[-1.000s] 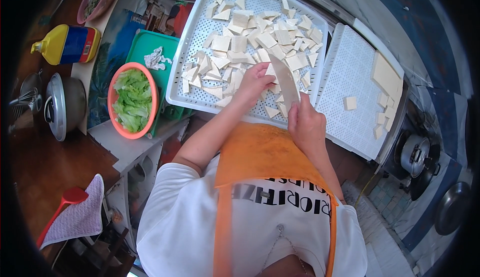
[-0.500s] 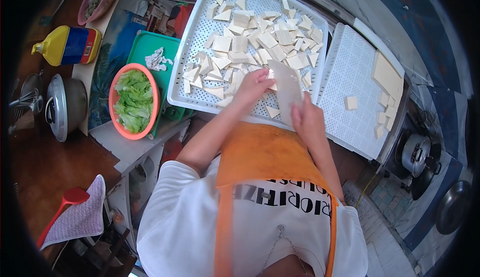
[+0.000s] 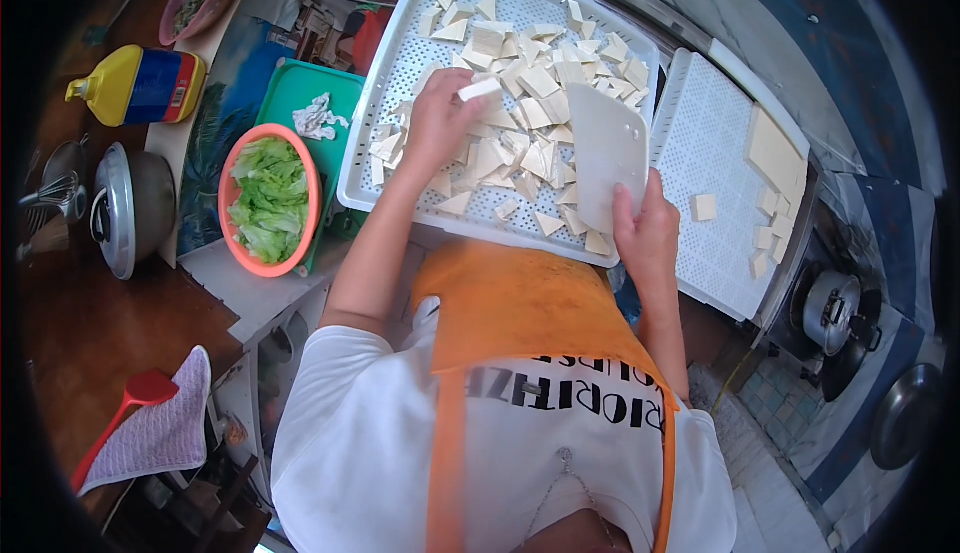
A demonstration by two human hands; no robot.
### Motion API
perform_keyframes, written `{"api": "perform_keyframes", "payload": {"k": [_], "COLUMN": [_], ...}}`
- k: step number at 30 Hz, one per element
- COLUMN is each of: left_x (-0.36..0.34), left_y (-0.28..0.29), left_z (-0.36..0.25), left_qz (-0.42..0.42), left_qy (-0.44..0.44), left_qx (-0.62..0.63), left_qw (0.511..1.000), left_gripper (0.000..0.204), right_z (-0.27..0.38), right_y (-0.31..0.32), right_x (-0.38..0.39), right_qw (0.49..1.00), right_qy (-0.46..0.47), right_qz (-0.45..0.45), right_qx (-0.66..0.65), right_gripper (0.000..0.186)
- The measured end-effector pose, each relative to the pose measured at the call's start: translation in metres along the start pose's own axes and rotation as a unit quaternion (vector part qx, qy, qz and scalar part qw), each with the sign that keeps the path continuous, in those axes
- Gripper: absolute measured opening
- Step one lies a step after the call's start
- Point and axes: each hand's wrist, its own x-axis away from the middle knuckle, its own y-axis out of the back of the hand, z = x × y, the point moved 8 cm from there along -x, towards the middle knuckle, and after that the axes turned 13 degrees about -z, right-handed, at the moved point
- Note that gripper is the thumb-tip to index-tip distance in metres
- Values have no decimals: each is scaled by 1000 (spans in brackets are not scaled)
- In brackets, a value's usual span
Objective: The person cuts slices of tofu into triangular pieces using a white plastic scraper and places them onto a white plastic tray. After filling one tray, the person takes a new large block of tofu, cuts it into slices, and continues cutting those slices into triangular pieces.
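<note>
A white perforated tray (image 3: 390, 71) holds many pale tofu pieces (image 3: 540, 83), cut in blocks and triangles and heaped mostly in the middle. Over its left-centre part my left hand (image 3: 440, 118) is closed on one tofu block (image 3: 480, 90), gripped between thumb and fingers. My right hand (image 3: 647, 225), at the tray's near right corner, grips a broad, flat, pale cleaver (image 3: 612, 153). The blade stands tilted over the tray's right side and hides some pieces; its handle is covered by my fingers. Loose tofu triangles lie along the tray's near edge.
A second white perforated tray (image 3: 720, 233) on the right carries a tofu slab (image 3: 775, 158) and several small blocks. To the left are an orange basin (image 3: 312, 208) of lettuce, a green tray (image 3: 285, 88), a lidded pot (image 3: 125, 213) and a yellow-blue jug (image 3: 140, 88). Another pot (image 3: 832, 308) stands far right.
My left hand has moved left and away from me, now with a tofu block in it. My right hand and the cleaver have shifted right. More loose pieces show along the near edge.
</note>
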Motion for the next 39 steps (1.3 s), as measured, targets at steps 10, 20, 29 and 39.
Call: {"api": "perform_keyframes", "payload": {"k": [10, 20, 29, 39], "left_x": [58, 68, 76, -4], "left_y": [-48, -57, -57, 43], "left_z": [-10, -6, -9, 0], "left_qz": [-4, 42, 43, -16], "left_qy": [419, 436, 421, -12], "left_qx": [466, 456, 482, -152], "left_qw": [779, 775, 767, 988], "left_gripper": [39, 38, 37, 34], "right_z": [57, 62, 52, 20], "right_y": [-23, -33, -60, -44], "right_x": [13, 19, 28, 11], "right_qw": [988, 985, 979, 993], "right_qy": [146, 146, 150, 19], "right_qz": [29, 78, 113, 109], "right_qx": [48, 38, 75, -41], "right_gripper": [23, 25, 25, 27]}}
